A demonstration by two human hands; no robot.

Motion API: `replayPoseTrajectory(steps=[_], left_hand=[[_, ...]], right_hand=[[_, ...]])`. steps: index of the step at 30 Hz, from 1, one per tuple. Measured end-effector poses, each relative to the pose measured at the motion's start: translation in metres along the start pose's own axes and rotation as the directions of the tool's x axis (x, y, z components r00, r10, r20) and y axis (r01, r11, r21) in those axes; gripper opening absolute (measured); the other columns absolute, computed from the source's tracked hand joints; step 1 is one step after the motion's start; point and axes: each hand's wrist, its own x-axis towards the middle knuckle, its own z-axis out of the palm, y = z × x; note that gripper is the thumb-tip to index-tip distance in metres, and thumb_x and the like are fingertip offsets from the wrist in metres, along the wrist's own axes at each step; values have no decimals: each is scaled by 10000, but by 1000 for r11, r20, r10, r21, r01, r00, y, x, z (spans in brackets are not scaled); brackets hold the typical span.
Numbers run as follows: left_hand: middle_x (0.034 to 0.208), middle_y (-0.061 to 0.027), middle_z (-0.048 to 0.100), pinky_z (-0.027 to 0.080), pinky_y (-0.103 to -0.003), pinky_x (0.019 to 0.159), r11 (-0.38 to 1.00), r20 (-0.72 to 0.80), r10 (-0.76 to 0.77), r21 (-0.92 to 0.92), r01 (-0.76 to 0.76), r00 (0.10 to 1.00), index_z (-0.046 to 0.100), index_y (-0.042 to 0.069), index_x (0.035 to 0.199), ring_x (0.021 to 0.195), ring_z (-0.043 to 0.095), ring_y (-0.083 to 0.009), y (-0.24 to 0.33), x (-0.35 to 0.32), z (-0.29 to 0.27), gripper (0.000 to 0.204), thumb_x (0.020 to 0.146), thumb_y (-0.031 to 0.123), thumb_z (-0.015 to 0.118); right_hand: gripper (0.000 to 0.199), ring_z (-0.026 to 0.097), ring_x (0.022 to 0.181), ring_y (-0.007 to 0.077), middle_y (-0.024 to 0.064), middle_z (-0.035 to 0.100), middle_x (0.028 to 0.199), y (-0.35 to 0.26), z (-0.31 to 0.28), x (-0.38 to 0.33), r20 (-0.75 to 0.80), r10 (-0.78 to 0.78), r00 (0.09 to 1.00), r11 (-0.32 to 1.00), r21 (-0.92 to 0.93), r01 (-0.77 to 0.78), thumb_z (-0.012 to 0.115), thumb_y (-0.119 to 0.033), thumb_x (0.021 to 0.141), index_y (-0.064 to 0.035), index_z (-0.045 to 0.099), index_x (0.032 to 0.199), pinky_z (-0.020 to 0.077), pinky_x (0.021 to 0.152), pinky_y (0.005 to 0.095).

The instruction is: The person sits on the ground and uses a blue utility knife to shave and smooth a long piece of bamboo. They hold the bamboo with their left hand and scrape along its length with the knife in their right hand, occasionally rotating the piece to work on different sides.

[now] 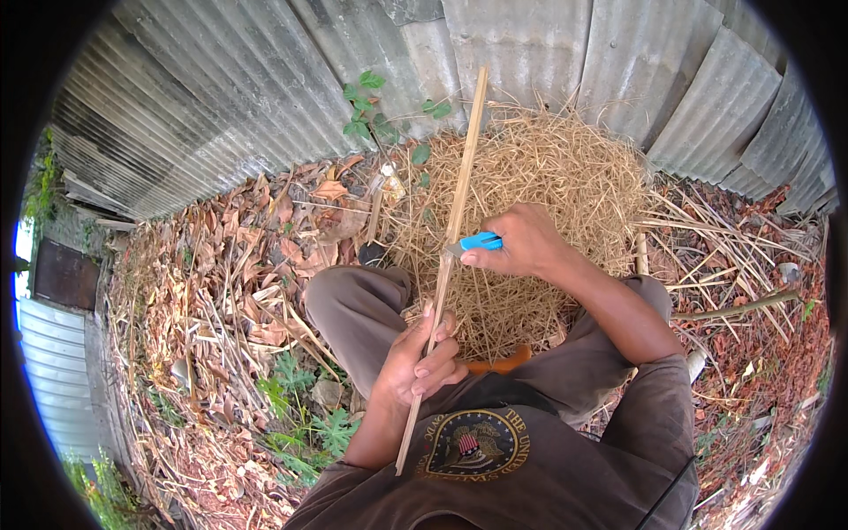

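A long, thin wooden strip (465, 163) slants up and away from my chest toward the metal fence. My left hand (422, 358) is wrapped round its lower part, and the near end sticks out below the fist. Farther up, my right hand (517, 243) grips a utility knife with a blue handle (480, 241). Its blade meets the strip's edge around the middle of the strip. Below the blade the strip looks paler and rougher. Between my bent knees, a pile of straw-like shavings (565, 177) spreads under both hands.
Grey corrugated metal sheets (521, 53) fence off the far side. Dry leaves (238, 238) cover the ground at left, with green weeds (336, 431) near my left elbow. Thin sticks (724, 238) lie scattered at right. An orange object (499, 360) sits partly hidden by my lap.
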Motion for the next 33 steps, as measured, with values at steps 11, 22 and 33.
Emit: replayPoseTrajectory(steps=[11,22,33], left_hand=[[455,18,311,236,-226,364,947,-162,48,322,7,986,400,89,816,295,256,-95,1,-8,13,415,1032,424,282],[461,5,329,270,-219,315,928,-102,-95,352,125,990,405,66,856,299,304,-99,-15,-38,5,412,1033,412,268],[496,-4,368,311,-225,321,820,-192,126,572,7,973,436,53,868,343,358,-91,3,-38,-11,405,1031,398,298]], right_hand=[[727,536,418,286,76,468,405,15,-13,4,-99,-13,995,974,-226,-9,535,-804,701,-97,588,536,418,440,402],[884,619,570,297,140,571,526,83,-47,34,-244,402,882,868,-203,-452,366,-847,761,-25,658,616,466,546,442],[876,522,529,249,108,514,524,119,-77,10,-330,572,751,809,74,-583,321,-840,791,-33,560,544,422,546,424]])
